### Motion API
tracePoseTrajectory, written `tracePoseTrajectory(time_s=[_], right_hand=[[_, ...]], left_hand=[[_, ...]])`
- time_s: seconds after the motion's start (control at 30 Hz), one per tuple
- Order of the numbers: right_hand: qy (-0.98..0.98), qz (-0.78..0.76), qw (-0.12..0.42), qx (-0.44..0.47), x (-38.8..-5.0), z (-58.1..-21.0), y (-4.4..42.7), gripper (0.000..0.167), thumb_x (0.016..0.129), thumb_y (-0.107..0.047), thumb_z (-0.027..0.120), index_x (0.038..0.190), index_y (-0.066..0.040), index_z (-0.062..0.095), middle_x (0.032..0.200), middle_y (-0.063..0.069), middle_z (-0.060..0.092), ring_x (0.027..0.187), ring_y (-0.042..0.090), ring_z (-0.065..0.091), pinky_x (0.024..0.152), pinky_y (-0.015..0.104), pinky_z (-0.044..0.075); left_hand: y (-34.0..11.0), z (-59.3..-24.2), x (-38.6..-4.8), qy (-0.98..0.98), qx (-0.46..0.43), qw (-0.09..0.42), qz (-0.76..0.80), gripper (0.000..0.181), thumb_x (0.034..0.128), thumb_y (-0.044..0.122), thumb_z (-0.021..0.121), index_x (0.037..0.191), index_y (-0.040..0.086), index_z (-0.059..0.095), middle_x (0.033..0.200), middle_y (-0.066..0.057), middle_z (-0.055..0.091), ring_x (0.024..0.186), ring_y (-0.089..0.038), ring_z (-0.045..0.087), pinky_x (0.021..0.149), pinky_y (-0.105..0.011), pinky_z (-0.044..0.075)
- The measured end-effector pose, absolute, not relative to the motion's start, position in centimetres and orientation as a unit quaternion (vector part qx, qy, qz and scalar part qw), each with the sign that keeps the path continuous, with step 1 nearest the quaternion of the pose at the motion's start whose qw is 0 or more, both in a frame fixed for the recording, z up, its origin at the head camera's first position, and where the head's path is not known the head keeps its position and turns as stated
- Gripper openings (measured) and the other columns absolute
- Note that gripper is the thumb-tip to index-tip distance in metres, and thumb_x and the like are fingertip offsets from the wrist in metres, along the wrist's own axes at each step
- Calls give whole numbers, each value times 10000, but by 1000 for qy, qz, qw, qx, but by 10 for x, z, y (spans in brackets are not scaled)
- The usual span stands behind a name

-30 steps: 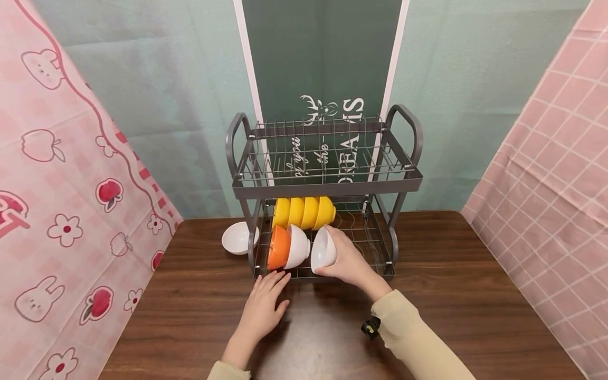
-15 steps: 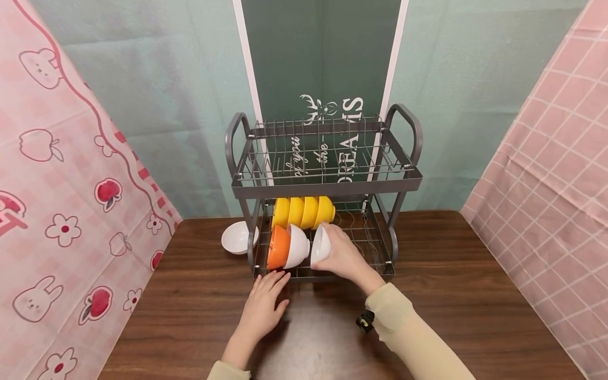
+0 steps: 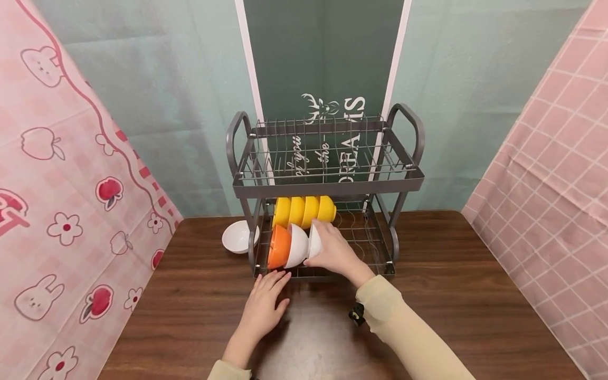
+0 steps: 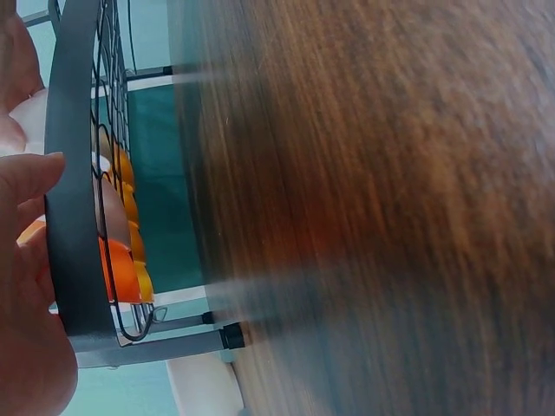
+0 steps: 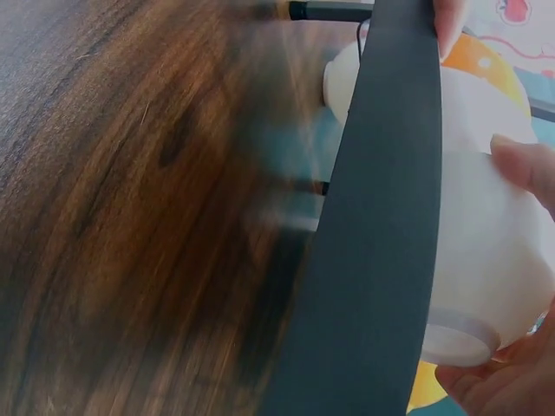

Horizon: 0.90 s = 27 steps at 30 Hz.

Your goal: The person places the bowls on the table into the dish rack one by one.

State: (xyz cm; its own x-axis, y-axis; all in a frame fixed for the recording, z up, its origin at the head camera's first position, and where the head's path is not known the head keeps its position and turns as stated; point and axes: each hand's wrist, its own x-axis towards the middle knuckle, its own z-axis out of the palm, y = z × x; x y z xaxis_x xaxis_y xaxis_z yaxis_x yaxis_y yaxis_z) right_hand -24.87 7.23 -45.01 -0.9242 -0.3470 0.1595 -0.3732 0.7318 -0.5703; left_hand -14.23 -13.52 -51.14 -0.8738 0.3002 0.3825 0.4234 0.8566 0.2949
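Observation:
In the head view my right hand (image 3: 334,252) grips a white bowl (image 3: 315,241) tipped on its side, on the lower tier of a dark two-tier dish rack (image 3: 328,188). Immediately left of it stands another white bowl (image 3: 298,246), nested against an orange bowl (image 3: 279,246). The right wrist view shows my thumb and fingers round the held bowl (image 5: 490,251), its base toward the camera and its rim over the neighbouring bowl. My left hand (image 3: 264,306) rests with extended fingers at the rack's lower front rail (image 4: 74,191), below the orange bowl.
Behind these, a row of several yellow bowls (image 3: 304,211) leans on the lower tier. A shallow white bowl (image 3: 237,237) sits on the wooden table (image 3: 475,295), left of the rack. The upper tier overhangs the bowls, and curtains hang around the table.
My right hand has carried the held white bowl leftward until it meets the other white bowl, closing the gap between them. My left hand has stayed in place.

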Motion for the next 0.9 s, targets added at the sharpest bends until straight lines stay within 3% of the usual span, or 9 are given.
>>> tracePoseTrajectory(time_s=[0.9], right_hand=[[-911, 344, 38, 224, -254, -465, 66, 1035, 579, -391, 842, 1430, -150, 305, 1375, 66, 410, 1213, 266, 414, 980, 474, 421]], left_hand=[[-135, -512, -144, -943, -200, 183, -191, 554, 733, 188, 743, 1257, 150, 567, 1261, -27, 577, 1210, -253, 497, 1040, -534, 336]])
